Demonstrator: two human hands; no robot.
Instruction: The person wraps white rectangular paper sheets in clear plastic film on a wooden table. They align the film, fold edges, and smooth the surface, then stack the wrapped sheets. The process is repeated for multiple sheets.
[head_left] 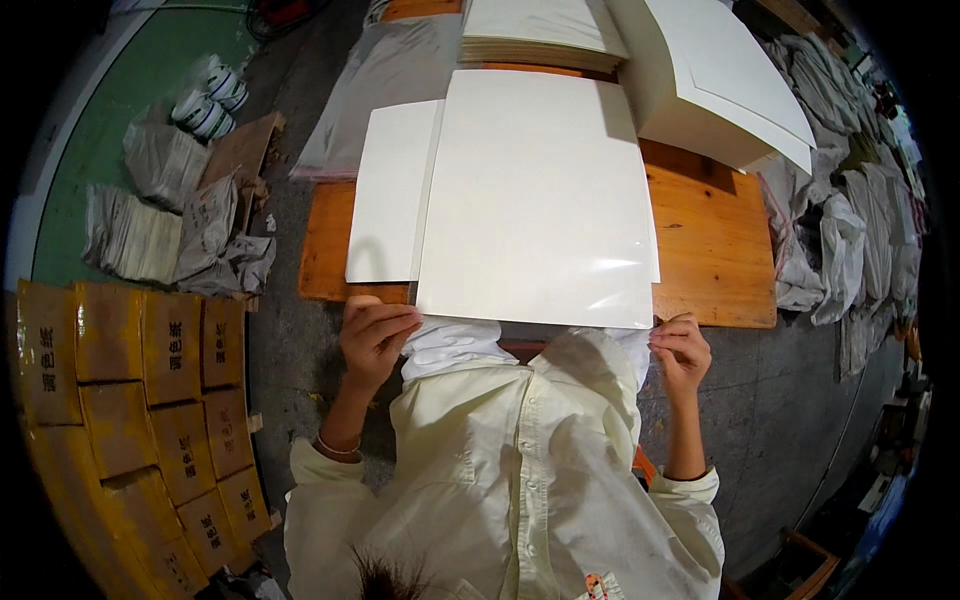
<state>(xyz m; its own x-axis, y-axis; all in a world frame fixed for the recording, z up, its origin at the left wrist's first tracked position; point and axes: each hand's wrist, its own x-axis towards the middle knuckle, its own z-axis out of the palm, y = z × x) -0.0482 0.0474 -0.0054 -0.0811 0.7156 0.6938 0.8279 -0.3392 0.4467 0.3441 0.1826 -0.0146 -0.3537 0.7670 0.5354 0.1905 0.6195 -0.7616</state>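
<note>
Seen from above: large glossy white sheet [540,200] lying flat on the wooden surface [715,250], its near edge hanging just past the surface's front rim, toward the body. Left hand [375,335] at the sheet's near left corner, fingers curled and pressed together, fingertips touching the edge; whether anything is actually pinched there, hard to tell. Right hand [682,350] at the near right corner, fingers bunched, thumb and fingertips pinching the sheet's corner. Thin bracelet [338,447] on the left wrist. Cream long-sleeved shirt [500,470] filling the lower middle of the view.

Under the big sheet's left side, a smaller white sheet [390,190] sticking out, also flat on the surface. Behind, at the far end, a stack of white sheets [545,35] with brownish edges, and to its right a taller white stack [720,80] sitting at an angle, overhanging the surface's back right corner.

On the floor to the left, yellow-brown cartons [140,390] in rows, with wrapped grey bundles [180,220] beyond them. On the right, more grey wrapped bundles [840,200] piled beside the surface
</note>
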